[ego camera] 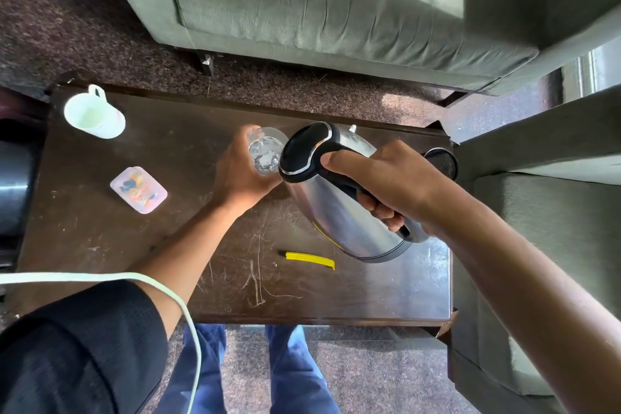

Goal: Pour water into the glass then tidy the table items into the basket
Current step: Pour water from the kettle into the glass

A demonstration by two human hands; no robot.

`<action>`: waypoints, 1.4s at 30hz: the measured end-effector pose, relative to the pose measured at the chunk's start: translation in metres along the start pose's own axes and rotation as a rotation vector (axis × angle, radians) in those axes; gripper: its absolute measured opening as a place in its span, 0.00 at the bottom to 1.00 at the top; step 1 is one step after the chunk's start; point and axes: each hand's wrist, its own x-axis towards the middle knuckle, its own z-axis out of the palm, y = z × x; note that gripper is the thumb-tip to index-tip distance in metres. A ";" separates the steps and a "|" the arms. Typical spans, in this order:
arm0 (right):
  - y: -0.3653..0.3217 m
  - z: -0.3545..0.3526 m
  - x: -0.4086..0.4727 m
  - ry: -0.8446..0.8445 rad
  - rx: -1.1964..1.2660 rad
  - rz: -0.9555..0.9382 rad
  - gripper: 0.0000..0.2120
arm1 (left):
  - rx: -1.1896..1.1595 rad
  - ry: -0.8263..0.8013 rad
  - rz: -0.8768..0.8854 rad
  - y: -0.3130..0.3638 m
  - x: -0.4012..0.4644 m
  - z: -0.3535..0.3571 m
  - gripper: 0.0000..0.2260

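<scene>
A clear glass (267, 150) stands on the dark wooden table (141, 245), with water in it. My left hand (239, 175) is wrapped around its left side. My right hand (386, 181) grips the black handle of a steel kettle (339, 208), which is tilted with its black lid end over the glass. A white mug (92, 112) stands at the table's far left corner. A small pastel box (138, 190) lies left of the glass. A yellow strip (311, 260) lies near the kettle's base. No basket is in view.
A green sofa (336, 3) stands beyond the table and another seat (554, 228) is at the right. A round black mesh object (443, 163) sits at the table's far right edge. A white cord (161, 286) crosses my left sleeve. My legs show below the table's near edge.
</scene>
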 end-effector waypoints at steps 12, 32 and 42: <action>0.003 0.001 0.003 -0.007 0.003 -0.001 0.31 | -0.004 0.004 -0.003 -0.001 0.000 0.005 0.40; 0.007 0.004 0.010 -0.007 -0.006 0.007 0.31 | -0.004 0.000 0.002 -0.003 -0.001 0.010 0.39; 0.012 0.007 0.013 0.009 0.029 0.004 0.31 | -0.017 -0.007 -0.014 -0.004 0.000 0.013 0.39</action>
